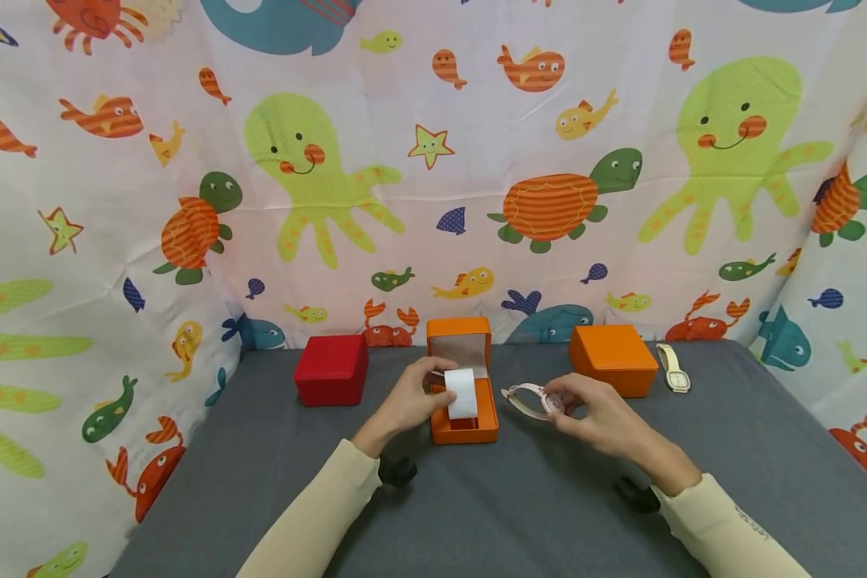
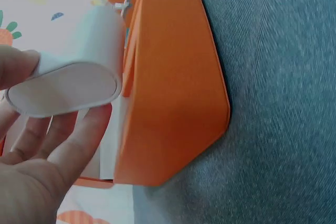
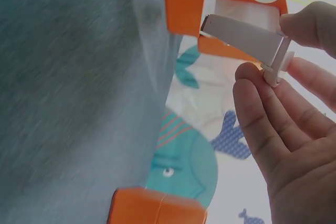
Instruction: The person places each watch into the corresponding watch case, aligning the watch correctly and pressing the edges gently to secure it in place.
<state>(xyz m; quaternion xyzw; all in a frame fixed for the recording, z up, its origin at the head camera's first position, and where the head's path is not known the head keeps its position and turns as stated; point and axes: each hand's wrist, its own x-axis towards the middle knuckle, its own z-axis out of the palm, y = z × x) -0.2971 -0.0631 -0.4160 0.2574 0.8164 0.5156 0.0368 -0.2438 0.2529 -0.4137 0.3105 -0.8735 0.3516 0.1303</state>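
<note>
One left hand [image 1: 409, 398] pinches a smooth, white, oval-ended cushion [image 1: 461, 393] over an open orange box [image 1: 466, 436]; alongside, the right hand [image 1: 598, 411] pinches a pale-pink round-faced watch [image 1: 551, 403], long axis sideways, strap boxward.

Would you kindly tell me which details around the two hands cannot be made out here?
- Time on the pink watch in the right hand: too small, head view.
- Part of the open orange box's interior: hidden by the white cushion in the left hand, head view.
- Contents of the red box: it is closed, head view.
</note>
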